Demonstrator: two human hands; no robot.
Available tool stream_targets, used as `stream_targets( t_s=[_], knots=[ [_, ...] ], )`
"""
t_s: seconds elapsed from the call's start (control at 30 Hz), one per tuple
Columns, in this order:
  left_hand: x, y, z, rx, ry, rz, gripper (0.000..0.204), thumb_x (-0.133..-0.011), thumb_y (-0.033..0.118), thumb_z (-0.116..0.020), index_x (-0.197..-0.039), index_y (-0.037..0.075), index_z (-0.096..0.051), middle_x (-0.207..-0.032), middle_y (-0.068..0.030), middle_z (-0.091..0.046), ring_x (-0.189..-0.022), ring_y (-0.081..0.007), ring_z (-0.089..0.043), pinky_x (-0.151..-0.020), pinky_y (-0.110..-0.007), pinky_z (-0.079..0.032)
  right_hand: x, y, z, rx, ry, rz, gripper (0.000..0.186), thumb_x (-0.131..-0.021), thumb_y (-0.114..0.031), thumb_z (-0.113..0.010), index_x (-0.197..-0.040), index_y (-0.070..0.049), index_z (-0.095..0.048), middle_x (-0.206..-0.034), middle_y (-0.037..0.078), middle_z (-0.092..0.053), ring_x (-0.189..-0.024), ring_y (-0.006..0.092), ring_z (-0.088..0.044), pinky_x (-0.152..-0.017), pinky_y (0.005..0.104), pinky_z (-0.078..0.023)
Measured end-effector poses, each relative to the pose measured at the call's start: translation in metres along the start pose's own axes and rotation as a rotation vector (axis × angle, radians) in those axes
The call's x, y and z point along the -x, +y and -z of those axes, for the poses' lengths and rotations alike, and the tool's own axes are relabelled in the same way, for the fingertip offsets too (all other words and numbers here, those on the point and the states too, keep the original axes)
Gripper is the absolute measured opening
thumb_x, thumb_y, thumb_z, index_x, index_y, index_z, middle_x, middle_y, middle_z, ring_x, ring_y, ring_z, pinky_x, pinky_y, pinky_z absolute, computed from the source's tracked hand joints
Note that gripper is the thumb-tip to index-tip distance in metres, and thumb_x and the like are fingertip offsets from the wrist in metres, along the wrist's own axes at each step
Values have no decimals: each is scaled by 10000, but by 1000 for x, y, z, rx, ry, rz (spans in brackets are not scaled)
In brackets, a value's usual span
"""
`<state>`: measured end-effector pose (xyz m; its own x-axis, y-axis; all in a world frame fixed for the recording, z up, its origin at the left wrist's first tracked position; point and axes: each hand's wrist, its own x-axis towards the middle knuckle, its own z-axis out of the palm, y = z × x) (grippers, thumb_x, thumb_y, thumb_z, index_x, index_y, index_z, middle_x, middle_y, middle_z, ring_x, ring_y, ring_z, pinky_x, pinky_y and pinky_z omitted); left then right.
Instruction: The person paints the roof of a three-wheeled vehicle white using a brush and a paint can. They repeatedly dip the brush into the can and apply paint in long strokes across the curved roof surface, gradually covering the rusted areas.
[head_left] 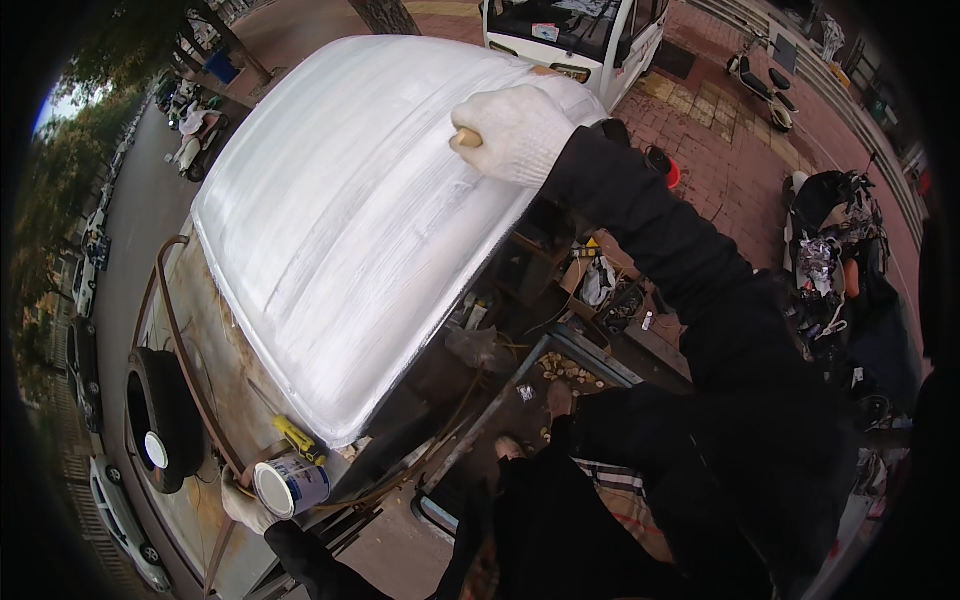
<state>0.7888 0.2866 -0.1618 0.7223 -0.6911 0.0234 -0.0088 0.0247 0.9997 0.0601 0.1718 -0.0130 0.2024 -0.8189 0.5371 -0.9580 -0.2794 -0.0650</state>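
Note:
A large curved panel point(330, 200), streaked with white paint, spreads before me like a vehicle roof. Over its right part is my right hand point(515, 135) in a white knit glove, closed round a paintbrush point(467, 138); only its pale wooden handle end shows clearly, and the bristles are mostly hidden. My left hand point(247, 507), also gloved, is low at the left, its fingers closed round a rusty bent rail point(190, 370). Right beside it stands a paint can point(292, 486) with a white round top. A yellow-handled screwdriver point(300, 440) lies between can and panel.
A tyre point(163, 420) leans outside the rail. Below me are a metal-framed step point(590, 348) and a box of cluttered parts point(600, 280). A white vehicle point(590, 40) stands beyond the panel; scooters point(765, 85) and a loaded motorcycle point(840, 240) are on the right.

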Motion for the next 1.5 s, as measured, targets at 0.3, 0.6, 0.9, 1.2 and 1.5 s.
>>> stream_targets(
  t_s=[0.3,0.6,0.9,1.2,1.5],
  knots=[
    [32,2,3,-894,-112,-819,472,-888,26,-790,-1350,-23,-711,-1223,-182,-767,-1116,-289,-729,-1002,-397,-581,9,-222,-3,-526,-151,289,280,-963,-320,-696,-924,-55,-774,-868,182,-768,-801,390,-767,-761,514,-620],
    [34,14,-5,-940,-72,-705,505,-869,134,-831,-1335,-23,-718,-1173,-215,-771,-1127,-345,-726,-1001,-431,-568,30,-113,8,-1083,-249,-395,297,-957,-303,-749,-1076,-36,-801,-961,171,-798,-820,266,-760,-791,377,-623],
    [14,16,5,-421,-76,-162,402,-1094,226,-537,-1337,-28,-733,-1248,-107,-736,-1099,-215,-695,-1003,-348,-562,64,185,3,-1122,123,-451,301,-1025,-270,-789,-1127,13,-783,-818,48,-731,-627,73,-645,-564,227,-529],
    [2,6,12,-91,24,38,409,-1086,315,-585,-1271,-13,-744,-1186,-75,-716,-1049,-182,-678,-963,-334,-554,98,237,-1,-641,410,-712,270,-1077,-269,-728,-1147,-14,-783,-953,17,-779,-835,72,-697,-704,241,-540],
    [9,10,5,-704,-58,-343,384,-1092,234,-586,-1343,-5,-749,-1192,-89,-745,-1054,-208,-702,-982,-348,-564,94,-41,-8,-378,409,-212,111,-954,-142,-791,-952,-60,-717,-934,130,-736,-793,311,-759,-706,378,-609]
  ],
)
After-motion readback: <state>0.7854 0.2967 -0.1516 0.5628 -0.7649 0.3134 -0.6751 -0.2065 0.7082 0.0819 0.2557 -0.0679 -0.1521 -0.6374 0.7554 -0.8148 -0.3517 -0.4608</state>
